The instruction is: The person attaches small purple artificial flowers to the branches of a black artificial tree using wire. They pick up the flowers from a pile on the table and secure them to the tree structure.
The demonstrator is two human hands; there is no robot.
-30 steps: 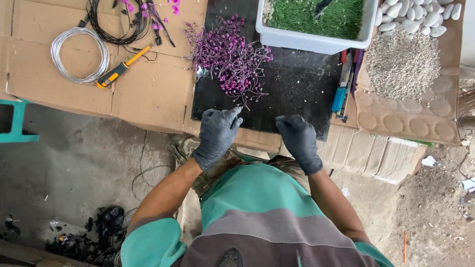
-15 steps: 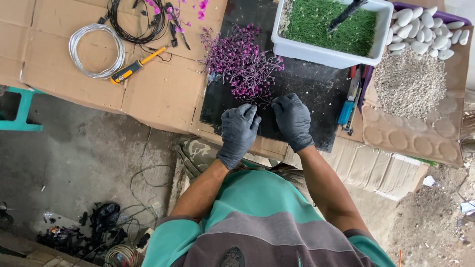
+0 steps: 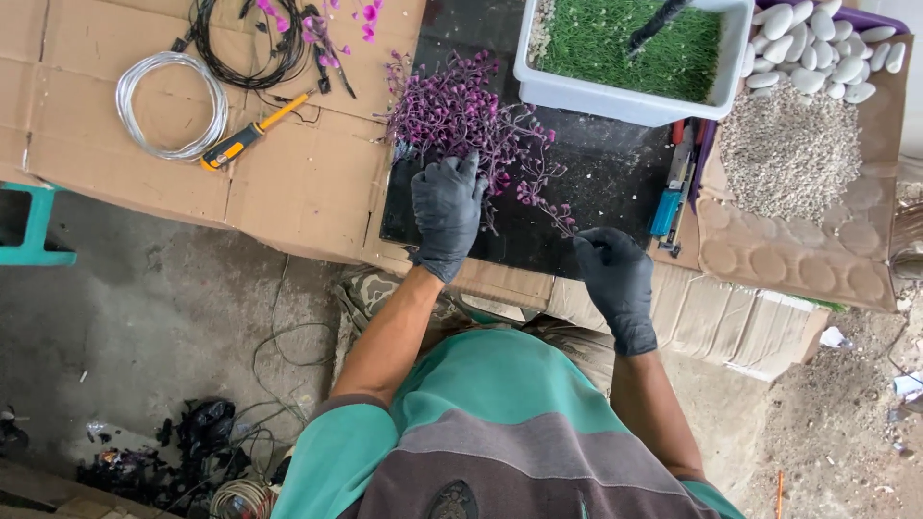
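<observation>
My left hand (image 3: 448, 210), in a dark glove, lies fingers-together and flat on the lower stems of the purple plant sprig (image 3: 471, 125), pressing rather than gripping. My right hand (image 3: 615, 279), gloved the same, is curled loosely with its fingertips pinched on the thin end of one trailing stem, near the front edge of the black board (image 3: 596, 183). The sprig spreads over the board's left half, its tips running toward the far edge.

The board rests on flattened cardboard (image 3: 288, 183) that covers the low work surface. Just past the board sits a white tub (image 3: 625, 96) of green turf with a dark handle sticking out. To its right I see a heap of grit (image 3: 788, 154) and white pebbles (image 3: 817, 48). Blue and red tools (image 3: 673, 192) lie along the board's right edge. On the left cardboard are a yellow-handled screwdriver (image 3: 245, 139), a coil of pale wire (image 3: 171, 106) and a coil of black wire (image 3: 250, 43).
</observation>
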